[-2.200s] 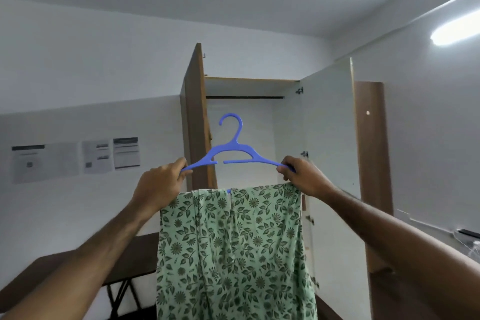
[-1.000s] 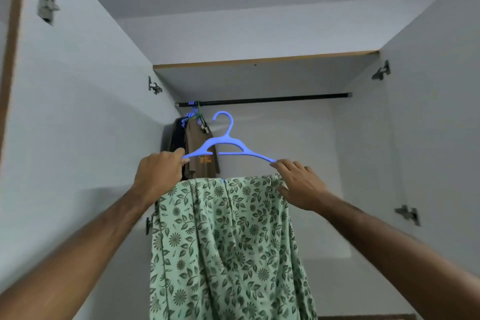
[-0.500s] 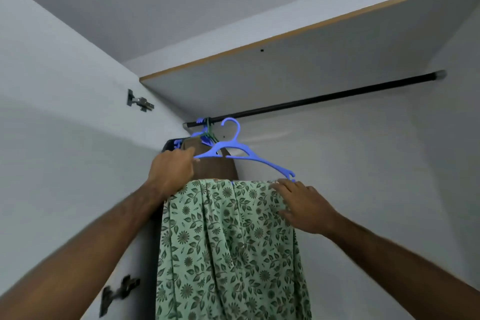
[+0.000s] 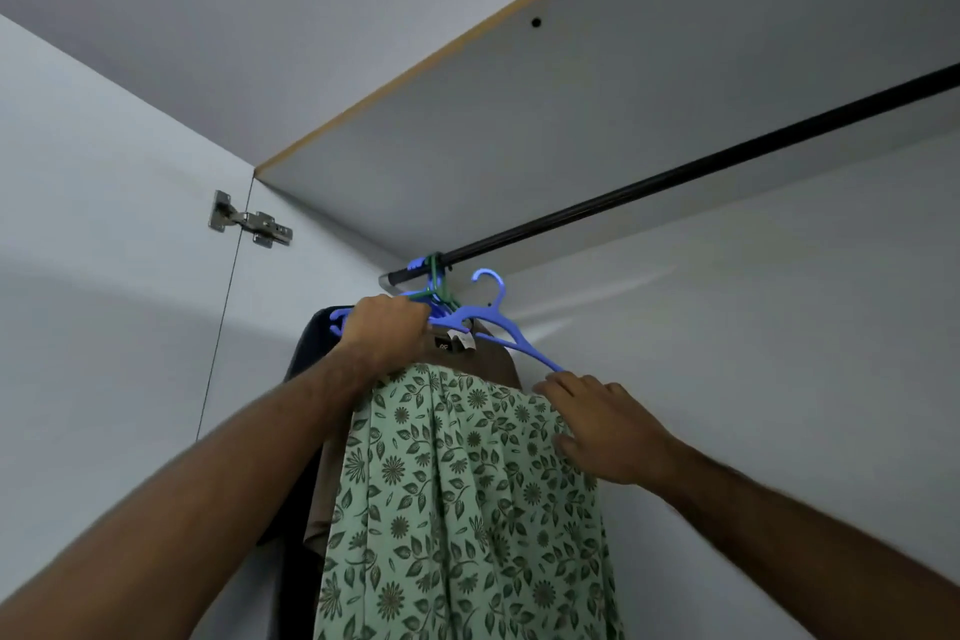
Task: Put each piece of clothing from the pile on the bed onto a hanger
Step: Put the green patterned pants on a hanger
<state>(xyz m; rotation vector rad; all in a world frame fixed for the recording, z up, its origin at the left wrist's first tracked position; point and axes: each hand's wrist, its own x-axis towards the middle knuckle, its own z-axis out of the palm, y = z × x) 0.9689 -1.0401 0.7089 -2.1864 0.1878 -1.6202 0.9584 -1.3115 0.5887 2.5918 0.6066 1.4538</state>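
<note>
Inside an open wardrobe (image 4: 675, 327), seen from below: green floral cloth (image 4: 467, 509) on a blue hanger (image 4: 498, 322), raised just under the black rail (image 4: 675, 177).

Nearest, two bare forearms reaching up; left hand (image 4: 387, 330) clenched round the hanger's left shoulder, right hand (image 4: 605, 426) laid with relaxed fingers on the cloth at the hanger's lower right tip, grasping nothing. Cloth draped over the hanger's bar, falling straight down between the arms. Hook free in the air, just below the rail and not yet over it. Directly behind, a brown garment (image 4: 498, 359) with a small tag and a dark garment (image 4: 306, 353), hung on blue and green hangers (image 4: 434, 276) bunched at the rail's left end. Farther off, a metal hinge (image 4: 249, 224) on the left door, then the wardrobe's top panel with its wood-coloured edge.
</note>
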